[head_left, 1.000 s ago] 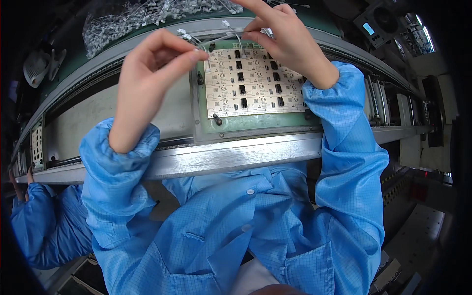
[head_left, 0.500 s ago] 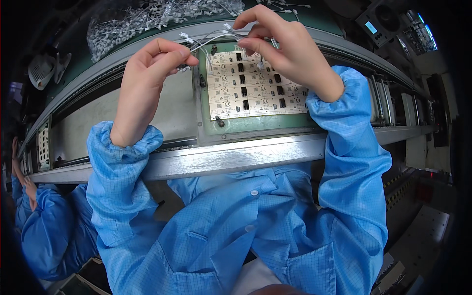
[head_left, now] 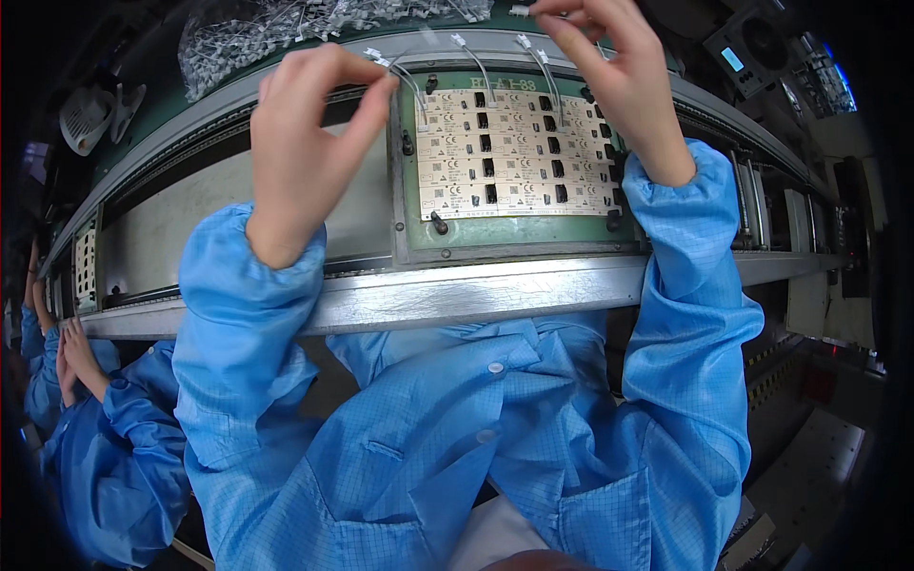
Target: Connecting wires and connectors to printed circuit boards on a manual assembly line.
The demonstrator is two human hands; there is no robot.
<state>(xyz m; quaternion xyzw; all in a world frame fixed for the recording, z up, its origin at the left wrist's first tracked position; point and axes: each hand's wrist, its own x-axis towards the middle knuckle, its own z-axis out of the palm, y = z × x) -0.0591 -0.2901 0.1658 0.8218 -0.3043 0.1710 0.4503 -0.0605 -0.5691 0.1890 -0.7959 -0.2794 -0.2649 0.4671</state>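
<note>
A cream panel of circuit boards [head_left: 519, 171], with rows of black parts, lies in a green carrier [head_left: 533, 231] ahead of me. Thin wire leads [head_left: 479, 67] with white plugs rise from its far edge. My left hand [head_left: 319, 133] is by the panel's far left corner, thumb and forefinger pinched beside the leads there. What they grip, if anything, is hidden. Beyond the far right part of the panel, my right hand [head_left: 619, 71] pinches a lead by its white plug [head_left: 521, 10]; the rest of that lead is mostly hidden by the hand.
A clear bag [head_left: 257, 43] of many leads lies beyond the far rail. A metal rail [head_left: 476, 284] runs between me and the carrier. White clip-like items [head_left: 90, 119] are at far left, and a dark device [head_left: 747, 48] at far right. A co-worker's hands [head_left: 78, 357] show at left.
My hands have moved apart; the right went farther away and right, uncovering the panel's far edge. The bundle of leads seen at my left hand no longer shows there. The panel appears slightly shifted right.
</note>
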